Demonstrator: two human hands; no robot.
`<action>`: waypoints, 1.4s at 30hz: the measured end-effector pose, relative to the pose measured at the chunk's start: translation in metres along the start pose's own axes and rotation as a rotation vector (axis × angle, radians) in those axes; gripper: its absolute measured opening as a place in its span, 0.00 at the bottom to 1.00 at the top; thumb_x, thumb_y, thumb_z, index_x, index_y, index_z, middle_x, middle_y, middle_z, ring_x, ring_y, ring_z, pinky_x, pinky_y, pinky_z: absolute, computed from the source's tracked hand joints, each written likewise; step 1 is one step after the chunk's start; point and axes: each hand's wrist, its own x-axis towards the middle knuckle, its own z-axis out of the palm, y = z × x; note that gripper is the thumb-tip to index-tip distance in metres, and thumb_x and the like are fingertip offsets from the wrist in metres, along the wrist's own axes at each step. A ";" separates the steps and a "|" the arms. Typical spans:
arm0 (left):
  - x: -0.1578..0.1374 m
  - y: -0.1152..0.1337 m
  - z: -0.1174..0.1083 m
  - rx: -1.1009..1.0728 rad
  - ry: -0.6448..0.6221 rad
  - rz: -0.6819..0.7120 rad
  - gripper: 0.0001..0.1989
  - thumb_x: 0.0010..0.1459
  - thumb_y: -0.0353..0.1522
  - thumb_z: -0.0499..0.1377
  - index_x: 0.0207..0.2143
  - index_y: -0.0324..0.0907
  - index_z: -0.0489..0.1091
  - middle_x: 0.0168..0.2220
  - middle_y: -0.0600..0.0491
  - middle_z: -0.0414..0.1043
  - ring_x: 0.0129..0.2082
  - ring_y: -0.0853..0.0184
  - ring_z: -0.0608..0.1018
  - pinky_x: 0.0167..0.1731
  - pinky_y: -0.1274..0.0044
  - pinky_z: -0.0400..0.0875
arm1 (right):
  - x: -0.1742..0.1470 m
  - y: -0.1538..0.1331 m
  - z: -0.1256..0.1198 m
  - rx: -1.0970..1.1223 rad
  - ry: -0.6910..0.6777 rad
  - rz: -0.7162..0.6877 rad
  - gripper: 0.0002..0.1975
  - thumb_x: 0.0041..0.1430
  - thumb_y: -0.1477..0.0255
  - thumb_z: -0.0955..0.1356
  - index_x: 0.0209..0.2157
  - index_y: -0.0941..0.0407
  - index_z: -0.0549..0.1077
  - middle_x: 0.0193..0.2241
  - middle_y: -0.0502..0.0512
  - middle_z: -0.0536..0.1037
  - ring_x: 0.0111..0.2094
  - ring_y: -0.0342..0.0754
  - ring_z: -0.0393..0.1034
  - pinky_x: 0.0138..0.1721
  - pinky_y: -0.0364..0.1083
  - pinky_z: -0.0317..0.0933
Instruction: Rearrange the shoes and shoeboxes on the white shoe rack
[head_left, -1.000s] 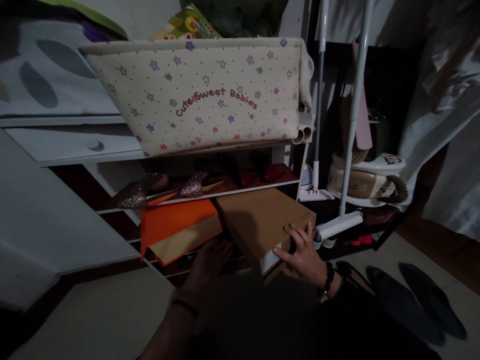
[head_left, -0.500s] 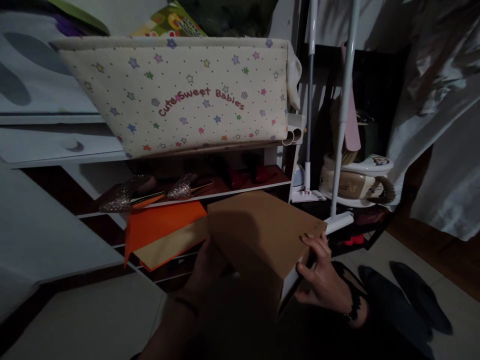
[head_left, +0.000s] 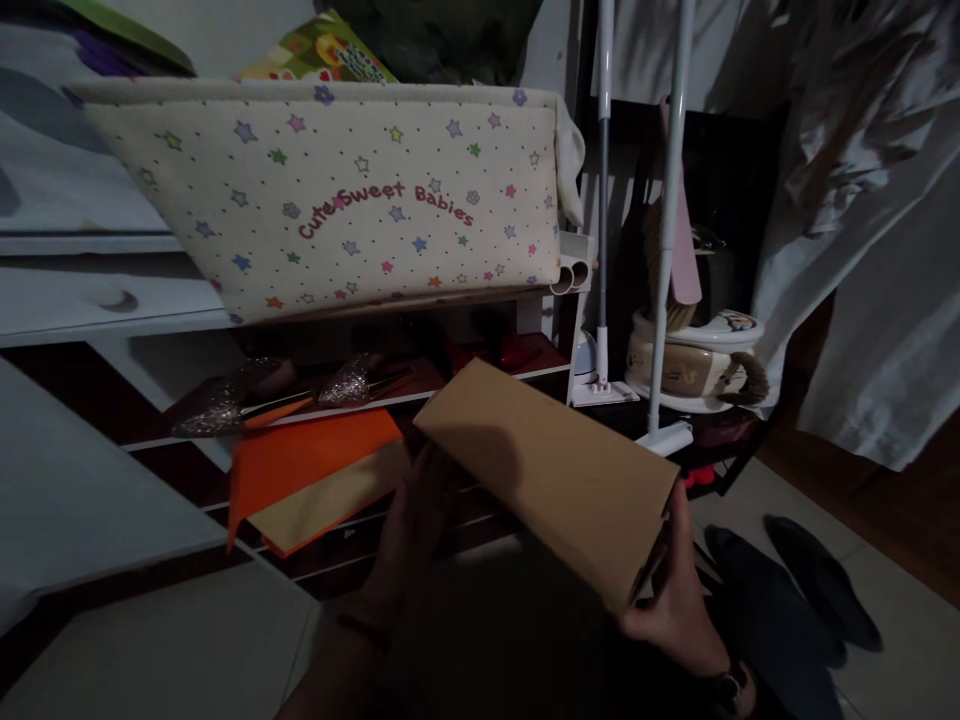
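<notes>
A brown cardboard box point(head_left: 551, 465) is held up in front of the shoe rack, tilted so that a long plain side faces me. My right hand point(head_left: 679, 590) grips its right end, thumb at the lower corner and fingers on the far edge. At the left end, my left hand point(head_left: 420, 505) supports the box from below; it lies in shadow and its fingertips are hidden. Just left of that hand, an orange box point(head_left: 322, 470) with a tan panel juts from a lower shelf.
A star-patterned fabric basket point(head_left: 375, 200) stands on top of the shoe rack point(head_left: 525, 372). Glittery heels point(head_left: 345, 385) and red shoes sit on its shelf. To the right are a white mop pole point(head_left: 664, 250), a ceramic pot point(head_left: 686, 365) and dark slippers point(head_left: 821, 580) on the floor.
The cardboard box has been tipped, so a narrower side shows instead of the broad face. My right hand has moved down and right along its end. The view has shifted slightly.
</notes>
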 end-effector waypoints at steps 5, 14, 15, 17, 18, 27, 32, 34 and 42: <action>0.010 -0.010 -0.017 0.356 -0.182 0.322 0.27 0.66 0.48 0.58 0.61 0.45 0.73 0.71 0.46 0.61 0.73 0.56 0.59 0.72 0.61 0.51 | -0.014 -0.007 0.016 0.639 0.181 0.525 0.60 0.51 0.50 0.76 0.75 0.56 0.45 0.66 0.71 0.66 0.61 0.68 0.70 0.57 0.63 0.69; -0.003 0.000 -0.025 1.136 -0.334 0.726 0.23 0.71 0.38 0.55 0.65 0.51 0.68 0.72 0.48 0.59 0.75 0.55 0.54 0.73 0.54 0.46 | -0.053 -0.033 0.064 1.374 0.283 1.130 0.42 0.53 0.58 0.78 0.67 0.46 0.63 0.57 0.57 0.78 0.56 0.59 0.75 0.58 0.60 0.68; -0.004 0.000 -0.025 1.174 -0.338 0.752 0.21 0.70 0.38 0.56 0.64 0.50 0.69 0.71 0.47 0.61 0.74 0.54 0.56 0.72 0.53 0.48 | -0.054 -0.035 0.069 1.408 0.279 1.151 0.41 0.53 0.56 0.78 0.66 0.46 0.66 0.57 0.57 0.79 0.56 0.60 0.75 0.57 0.60 0.69; -0.005 0.000 -0.025 1.225 -0.341 0.782 0.20 0.70 0.37 0.56 0.62 0.48 0.71 0.70 0.45 0.62 0.73 0.53 0.59 0.71 0.53 0.51 | -0.054 -0.037 0.078 1.473 0.263 1.185 0.38 0.52 0.54 0.78 0.62 0.48 0.70 0.56 0.57 0.79 0.56 0.61 0.75 0.54 0.59 0.71; -0.005 -0.001 -0.026 1.242 -0.341 0.786 0.20 0.70 0.37 0.56 0.62 0.48 0.71 0.70 0.44 0.62 0.73 0.52 0.59 0.71 0.53 0.52 | -0.054 -0.038 0.082 1.506 0.255 1.201 0.37 0.52 0.53 0.78 0.61 0.48 0.71 0.56 0.57 0.80 0.56 0.61 0.75 0.53 0.59 0.72; -0.005 -0.007 -0.033 1.315 -0.378 0.741 0.22 0.69 0.37 0.57 0.64 0.45 0.68 0.73 0.41 0.54 0.75 0.52 0.53 0.72 0.53 0.50 | -0.034 -0.057 0.103 1.704 0.220 1.294 0.32 0.51 0.52 0.78 0.55 0.49 0.73 0.52 0.54 0.82 0.55 0.59 0.76 0.47 0.57 0.75; 0.000 -0.008 -0.040 1.327 -0.326 0.710 0.25 0.69 0.40 0.58 0.66 0.44 0.66 0.76 0.41 0.46 0.76 0.52 0.49 0.73 0.54 0.47 | -0.021 -0.062 0.117 1.714 0.184 1.327 0.33 0.51 0.52 0.78 0.54 0.51 0.72 0.51 0.57 0.82 0.55 0.59 0.75 0.44 0.57 0.77; 0.001 -0.008 -0.041 1.304 -0.284 0.676 0.29 0.69 0.42 0.58 0.69 0.45 0.62 0.77 0.41 0.42 0.76 0.53 0.48 0.73 0.54 0.45 | -0.013 -0.064 0.123 1.712 0.193 1.322 0.34 0.50 0.53 0.79 0.55 0.50 0.71 0.50 0.55 0.81 0.52 0.57 0.76 0.44 0.57 0.77; 0.009 -0.007 -0.045 0.970 -0.130 0.387 0.40 0.67 0.52 0.53 0.75 0.45 0.51 0.77 0.45 0.44 0.77 0.55 0.47 0.74 0.60 0.40 | 0.052 -0.062 0.147 1.721 0.121 1.354 0.29 0.51 0.55 0.79 0.51 0.49 0.73 0.50 0.55 0.80 0.51 0.56 0.76 0.43 0.57 0.77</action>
